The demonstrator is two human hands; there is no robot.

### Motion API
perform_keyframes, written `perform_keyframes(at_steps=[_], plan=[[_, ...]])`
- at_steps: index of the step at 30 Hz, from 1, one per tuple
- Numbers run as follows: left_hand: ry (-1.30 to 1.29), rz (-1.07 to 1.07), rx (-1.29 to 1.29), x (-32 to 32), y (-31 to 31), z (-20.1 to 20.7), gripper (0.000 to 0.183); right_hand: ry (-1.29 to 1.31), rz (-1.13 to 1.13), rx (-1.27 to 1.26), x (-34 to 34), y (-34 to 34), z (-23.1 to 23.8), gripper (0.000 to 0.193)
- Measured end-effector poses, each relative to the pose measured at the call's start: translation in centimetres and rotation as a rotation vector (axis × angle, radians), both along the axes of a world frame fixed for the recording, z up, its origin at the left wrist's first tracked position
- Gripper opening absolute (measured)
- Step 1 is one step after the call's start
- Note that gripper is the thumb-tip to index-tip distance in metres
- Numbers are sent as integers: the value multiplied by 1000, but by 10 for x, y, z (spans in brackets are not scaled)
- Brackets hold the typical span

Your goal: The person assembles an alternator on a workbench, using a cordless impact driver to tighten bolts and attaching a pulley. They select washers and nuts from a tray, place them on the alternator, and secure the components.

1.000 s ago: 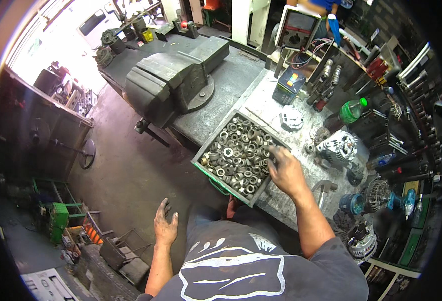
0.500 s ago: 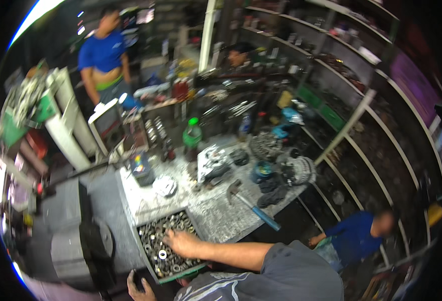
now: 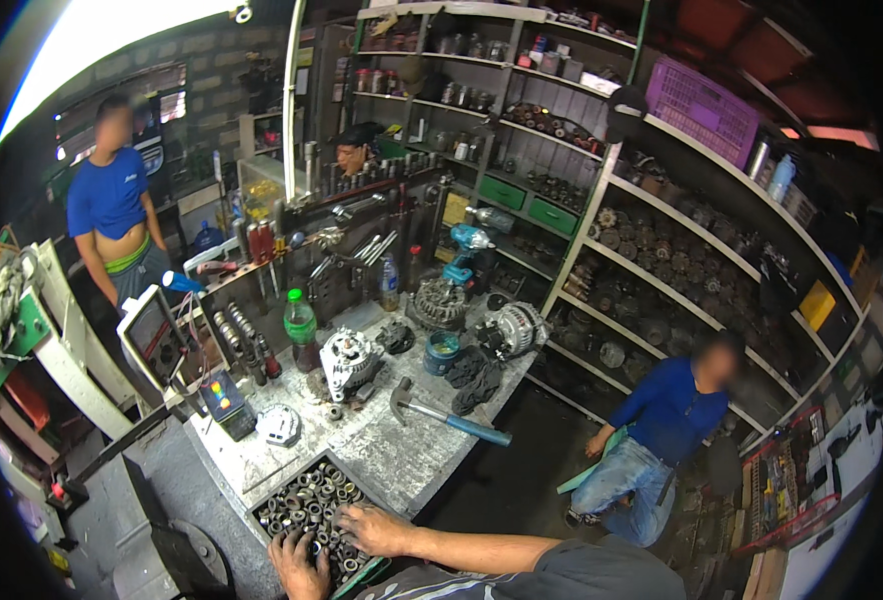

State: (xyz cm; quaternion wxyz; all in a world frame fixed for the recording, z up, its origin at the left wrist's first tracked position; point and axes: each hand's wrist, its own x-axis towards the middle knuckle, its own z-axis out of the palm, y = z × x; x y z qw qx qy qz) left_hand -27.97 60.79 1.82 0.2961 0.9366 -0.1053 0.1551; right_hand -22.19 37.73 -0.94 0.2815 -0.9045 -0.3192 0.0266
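Note:
A shallow tray [image 3: 253,517] full of small metal rings and bearings [image 3: 306,492] sits at the near corner of the workbench. My right hand [image 3: 379,530] reaches into its right side, the fingers apart and bent down among the rings; no piece shows lifted in them. At the tray's near left edge is my left hand [image 3: 299,568], its fingers outstretched and spread over the rings. Both sets of fingertips look darkened with grime. Beyond the tray lie a round silver cover [image 3: 278,425] and a blue-handled hammer [image 3: 451,415].
Across the bench [image 3: 381,455] stand an alternator housing [image 3: 349,362], a green-capped bottle [image 3: 301,330], a cordless drill [image 3: 466,250] and a boxed battery-like unit [image 3: 226,405]. One person [image 3: 111,200] stands far left; another [image 3: 661,420] sits at right beside loaded shelves [image 3: 681,240].
My left hand has come up from below the tray onto its near left edge. My right hand stays among the rings. The view has tilted up, showing more shelving.

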Motion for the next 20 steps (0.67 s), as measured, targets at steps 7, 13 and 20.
perform_keyframes(at_steps=[7, 13, 20], plan=[[-140, -26, -75, 6, 8, -20, 35, 31, -5, 91, 0, -4, -5, 46], [4, 116, -74, 14, 19, -19, 29, 402, -187, 469, 23, -17, 14, 31], [68, 68, -10, 2, 18, -15, 39, 1665, 175, 1549, 52, -50, 8, 44]])
